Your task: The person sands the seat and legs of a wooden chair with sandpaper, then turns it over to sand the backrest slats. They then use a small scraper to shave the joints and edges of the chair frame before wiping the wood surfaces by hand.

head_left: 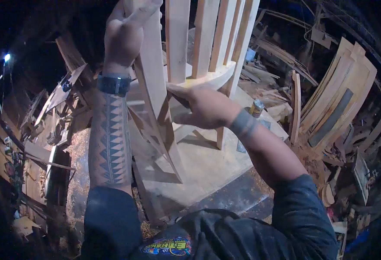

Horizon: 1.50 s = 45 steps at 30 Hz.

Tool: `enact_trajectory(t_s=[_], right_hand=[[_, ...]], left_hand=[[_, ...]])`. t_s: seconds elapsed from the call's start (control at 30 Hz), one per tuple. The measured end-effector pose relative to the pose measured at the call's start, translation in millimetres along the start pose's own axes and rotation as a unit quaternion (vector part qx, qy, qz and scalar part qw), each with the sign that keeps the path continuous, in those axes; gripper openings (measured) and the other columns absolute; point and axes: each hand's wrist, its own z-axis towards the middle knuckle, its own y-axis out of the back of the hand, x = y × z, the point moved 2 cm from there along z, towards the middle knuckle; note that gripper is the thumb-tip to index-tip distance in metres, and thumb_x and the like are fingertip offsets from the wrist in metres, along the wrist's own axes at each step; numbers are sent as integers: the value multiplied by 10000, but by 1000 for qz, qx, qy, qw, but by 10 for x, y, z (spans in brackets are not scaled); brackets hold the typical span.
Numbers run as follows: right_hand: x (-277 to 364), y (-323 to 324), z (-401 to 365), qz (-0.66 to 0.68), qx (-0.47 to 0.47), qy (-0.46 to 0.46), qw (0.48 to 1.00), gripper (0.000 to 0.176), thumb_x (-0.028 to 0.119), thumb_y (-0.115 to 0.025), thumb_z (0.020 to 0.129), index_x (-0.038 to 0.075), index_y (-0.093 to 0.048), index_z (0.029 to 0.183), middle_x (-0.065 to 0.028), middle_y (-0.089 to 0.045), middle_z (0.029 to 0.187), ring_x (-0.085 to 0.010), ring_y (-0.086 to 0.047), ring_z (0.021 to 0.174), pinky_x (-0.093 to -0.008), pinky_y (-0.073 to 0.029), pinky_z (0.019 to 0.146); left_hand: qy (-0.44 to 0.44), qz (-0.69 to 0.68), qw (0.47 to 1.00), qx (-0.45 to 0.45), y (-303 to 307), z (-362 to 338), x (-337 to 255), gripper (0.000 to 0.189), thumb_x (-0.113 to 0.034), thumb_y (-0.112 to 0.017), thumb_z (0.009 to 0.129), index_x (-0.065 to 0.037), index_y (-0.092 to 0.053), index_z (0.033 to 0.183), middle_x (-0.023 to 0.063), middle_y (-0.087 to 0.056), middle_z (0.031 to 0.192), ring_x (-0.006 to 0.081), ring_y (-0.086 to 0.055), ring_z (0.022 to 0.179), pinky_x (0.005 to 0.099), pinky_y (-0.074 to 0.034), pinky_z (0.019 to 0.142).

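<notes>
An unpainted wooden chair (177,39) with upright back slats stands before me on a pale board (203,182). At the top, my left hand (127,37) is closed around the upper part of its nearest back post. My right hand (210,107) is at the curved lower rail (216,79), close to where it meets that post. The forefinger lies along the rail and the thumb sits lower, with a dark patch between them that I cannot make out. Its other fingertips are hidden.
A can (256,107) stands on the board right of the chair. Curved wooden pieces (342,86) lean at the right, beside a slim curved strip (295,108). Scrap wood is piled on both sides, and wood shavings (78,173) cover the floor at left.
</notes>
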Motion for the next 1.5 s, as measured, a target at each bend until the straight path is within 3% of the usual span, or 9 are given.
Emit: enact_trajectory(t_s=[0.07,0.17,0.27,0.43,0.53,0.77,1.07,1.27,1.5], right_hand=[[-67,-31,-2,14,17,0,1000,573,283,-794,876,115,-594,1385,-182,-741,1160,-390,-694,1096,-443,-541,925],[-80,-121,208,85,25,5,996,477,263,-747,913,125,-626,1353,-166,-750,1144,-386,-708,1050,-446,-548,910],[-35,-116,-33,-23,-42,-18,999,349,288,-676,969,146,-678,1288,-177,-757,1023,-398,-722,913,-474,-569,813],[23,167,-662,-84,21,-27,996,313,326,-617,1020,168,-681,1281,-184,-741,931,-410,-713,826,-516,-565,733],[-138,159,-702,-36,-134,43,989,301,329,-612,1026,157,-696,1258,-188,-739,921,-405,-712,808,-508,-560,719],[-150,133,-165,12,-259,127,957,228,251,-627,1006,93,-718,1143,-203,-722,902,-430,-696,851,-541,-542,771],[-120,50,-34,-52,-19,-11,998,343,257,-673,958,92,-707,1256,-187,-746,1057,-377,-716,987,-463,-558,858],[-192,174,174,-186,97,12,978,388,327,-755,875,100,-715,1187,-177,-755,1003,-393,-724,942,-486,-573,841],[-28,341,10,-101,103,46,989,358,269,-812,788,49,-735,1060,-205,-755,950,-389,-740,932,-478,-581,846]], left_hand=[[-19,-9,1000,-8,-44,-80,-72,196,-224,-703,996,-41,-746,1051,65,-731,855,157,-705,717,293,-562,651],[32,-1,999,27,95,7,33,389,-274,-686,1008,-3,-603,1275,132,-715,1065,180,-705,913,336,-582,811],[5,2,999,32,92,17,57,338,-281,-679,1013,-19,-636,1223,110,-738,922,180,-712,719,315,-595,673],[-9,-8,998,56,130,46,90,325,-281,-668,1021,-15,-634,1205,126,-738,953,183,-716,751,320,-596,701],[-1,-2,999,40,127,47,83,323,-283,-657,1027,-15,-632,1205,133,-737,953,189,-716,748,324,-599,698],[-8,10,999,40,63,-6,40,336,-287,-644,1034,-4,-617,1214,146,-736,967,202,-721,764,339,-606,709],[-8,11,999,45,97,11,62,342,-287,-618,1044,-6,-613,1238,153,-735,974,210,-722,774,350,-609,727],[9,5,999,49,147,31,100,377,-294,-592,1057,-3,-585,1297,167,-715,1000,230,-713,784,373,-612,740],[4,-2,1000,26,119,-13,19,325,-249,-624,1033,3,-598,1237,173,-723,953,229,-712,731,364,-610,696]])
